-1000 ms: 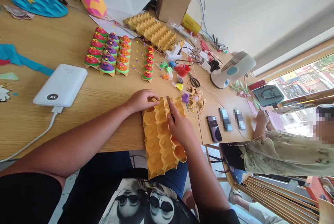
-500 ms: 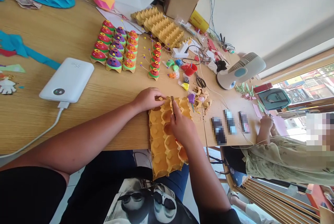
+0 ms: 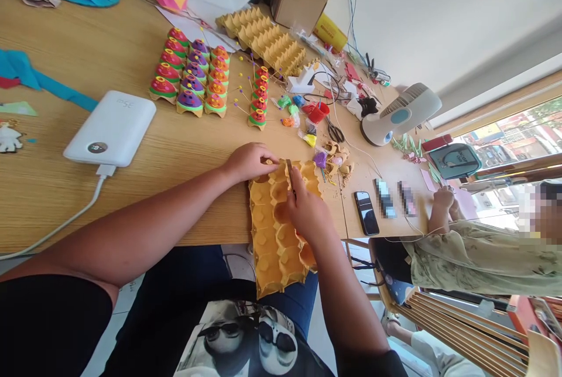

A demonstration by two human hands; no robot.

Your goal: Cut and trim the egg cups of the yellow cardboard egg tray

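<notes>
Egg tray [image 3: 272, 236] overhung bench [image 3: 175, 148] edge, L hand [image 3: 250, 161] pinched tray's far rim, R hand [image 3: 307, 213] clenched round thin cutter [image 3: 289, 169], blade tip touched tray ridge near L hand.

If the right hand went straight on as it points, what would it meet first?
Its blade would likely meet the far rim of the egg tray, beside the left hand; depth is unclear.

My left hand [image 3: 250, 160] is pinching the egg tray [image 3: 274, 248], which is moulded paper pulp, matt and rough, coloured orange-yellow. My right hand [image 3: 307, 213] is gripping a thin blade [image 3: 290, 167] of dull metal. The table [image 3: 109, 55] is showing smooth, matt wood grain. The power bank [image 3: 112, 128] is showing smooth white plastic.
</notes>
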